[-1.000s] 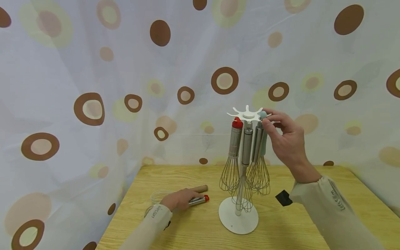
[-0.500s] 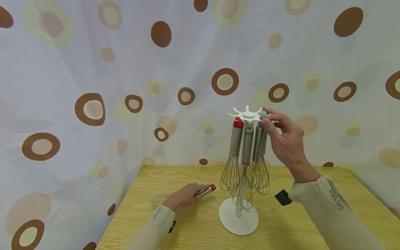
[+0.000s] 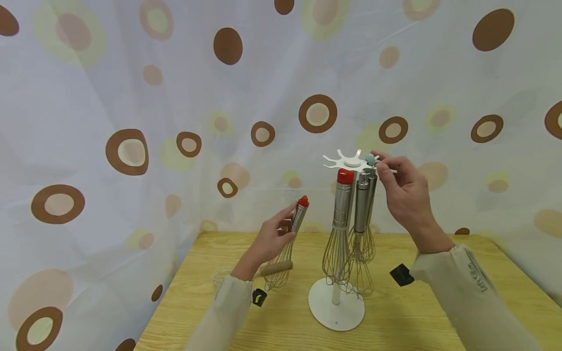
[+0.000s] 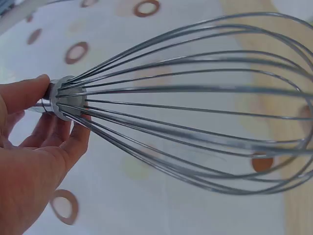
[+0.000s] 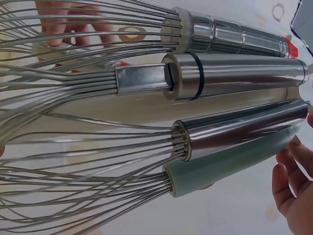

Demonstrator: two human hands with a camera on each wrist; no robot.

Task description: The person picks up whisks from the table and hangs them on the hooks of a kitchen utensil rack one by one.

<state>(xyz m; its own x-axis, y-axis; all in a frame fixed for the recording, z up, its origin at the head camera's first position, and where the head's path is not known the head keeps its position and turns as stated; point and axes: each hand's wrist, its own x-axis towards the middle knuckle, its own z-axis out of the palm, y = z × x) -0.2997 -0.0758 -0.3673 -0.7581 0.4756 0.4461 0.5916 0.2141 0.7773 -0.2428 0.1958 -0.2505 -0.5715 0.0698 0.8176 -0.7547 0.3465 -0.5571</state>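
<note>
My left hand (image 3: 269, 239) holds a steel whisk (image 3: 299, 217) with a red end cap, pinched between thumb and fingers, above the table. Its wire loops (image 4: 195, 93) hang downward. To its right stands a white rotating whisk stand (image 3: 352, 163) with curved hook arms. Hanging from it are a red-capped steel whisk (image 3: 342, 209), two plain steel whisks (image 3: 362, 207) and a mint-green-handled whisk (image 5: 220, 169). My right hand (image 3: 407, 192) pinches the stand's top at the right, thumb in front and fingers behind, beside the mint whisk's end.
A whisk with a brown handle (image 3: 276, 267) lies on the wooden table (image 3: 298, 321), partly hidden behind my left hand's whisk. The stand's round white base (image 3: 335, 317) rests at mid-table. A spotted curtain (image 3: 246, 209) hangs behind the table.
My left hand has picked up the red-capped whisk from the table, raised it toward the stand and tipped it upright. The stand's top has turned, carrying its hanging whisks rightward.
</note>
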